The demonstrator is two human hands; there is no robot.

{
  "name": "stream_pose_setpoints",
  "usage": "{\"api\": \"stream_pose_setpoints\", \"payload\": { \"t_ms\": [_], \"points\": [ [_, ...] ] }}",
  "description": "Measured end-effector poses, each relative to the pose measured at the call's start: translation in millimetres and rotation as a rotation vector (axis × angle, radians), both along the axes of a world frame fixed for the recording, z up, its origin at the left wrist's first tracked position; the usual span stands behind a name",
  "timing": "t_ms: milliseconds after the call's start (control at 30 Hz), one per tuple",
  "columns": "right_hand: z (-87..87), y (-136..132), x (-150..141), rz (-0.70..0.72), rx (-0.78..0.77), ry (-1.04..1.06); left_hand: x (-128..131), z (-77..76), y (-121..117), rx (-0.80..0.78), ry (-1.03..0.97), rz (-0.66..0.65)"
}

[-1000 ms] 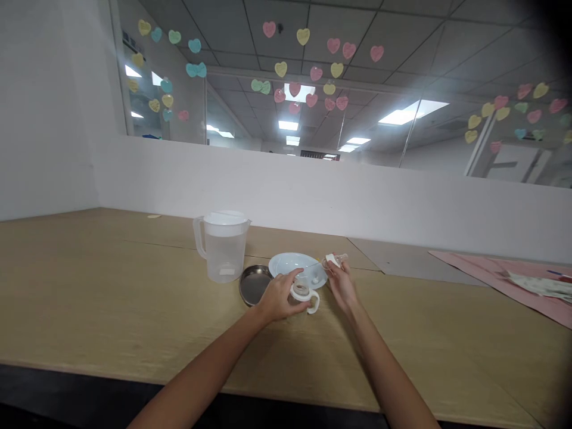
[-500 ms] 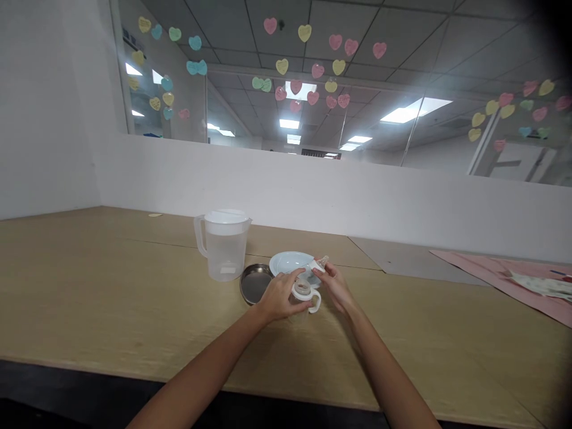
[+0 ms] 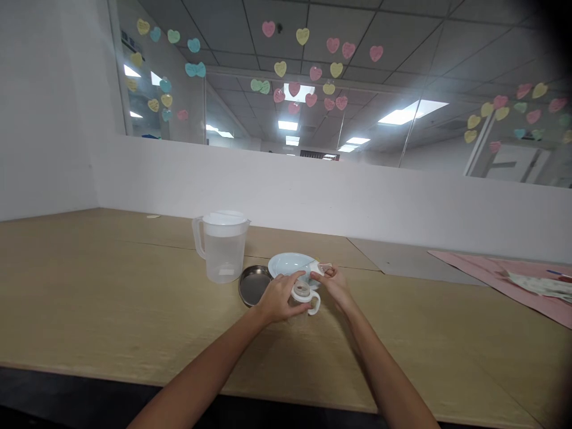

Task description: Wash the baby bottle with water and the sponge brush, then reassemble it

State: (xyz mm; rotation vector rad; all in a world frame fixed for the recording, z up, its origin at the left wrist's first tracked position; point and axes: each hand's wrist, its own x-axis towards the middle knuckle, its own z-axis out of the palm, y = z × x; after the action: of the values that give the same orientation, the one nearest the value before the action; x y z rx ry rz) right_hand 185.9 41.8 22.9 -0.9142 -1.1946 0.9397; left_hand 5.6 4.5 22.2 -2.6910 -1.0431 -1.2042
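Note:
My left hand [image 3: 277, 298] is wrapped round a clear baby bottle [image 3: 302, 290] with a white collar and a white side handle. The bottle stands upright, its mouth uncovered. To its right, my right hand [image 3: 336, 288] pinches a bottle top [image 3: 317, 269], a white ring with a clear teat. This top is tipped on its side, apart from the bottle, with the teat end partly hidden by the fingers. Behind both hands lies a pale blue bowl [image 3: 285, 261]. A shallow round metal dish [image 3: 254, 286] sits just left of my left hand.
A translucent lidded pitcher [image 3: 224, 250] stands on the wooden table [image 3: 134, 310], left of the dish. Pink cloth or paper [image 3: 473, 271] lies at the far right beside a grey sheet [image 3: 402, 259]. A white wall with a window closes off the back.
My right hand has turned the bottle top, so the teat points more to the right and lower than before. My left hand keeps its hold on the bottle. The view has shifted slightly.

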Motion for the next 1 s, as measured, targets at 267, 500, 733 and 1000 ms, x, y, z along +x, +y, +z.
{"api": "stream_pose_setpoints", "payload": {
  "t_ms": [267, 500, 733, 1000],
  "points": [
    [-5.1, 5.0, 0.7, -0.227, 0.068, -0.147, 0.0, -0.8, 0.9, 0.026, 0.008, -0.013],
    [-6.9, 7.2, 11.5, -0.379, 0.295, -0.392, 1.6, 0.6, -0.1, 0.11, 0.016, 0.041],
    [-10.7, -0.6, 8.2, -0.341, 0.518, -0.994, 0.5, -2.4, 2.6, 0.177, 0.0, 0.034],
    [-11.3, 0.3, 5.7, -0.459, 0.535, -1.016, -20.0, -1.2, 30.0, 0.27, -0.457, 0.558]
  ]
}}
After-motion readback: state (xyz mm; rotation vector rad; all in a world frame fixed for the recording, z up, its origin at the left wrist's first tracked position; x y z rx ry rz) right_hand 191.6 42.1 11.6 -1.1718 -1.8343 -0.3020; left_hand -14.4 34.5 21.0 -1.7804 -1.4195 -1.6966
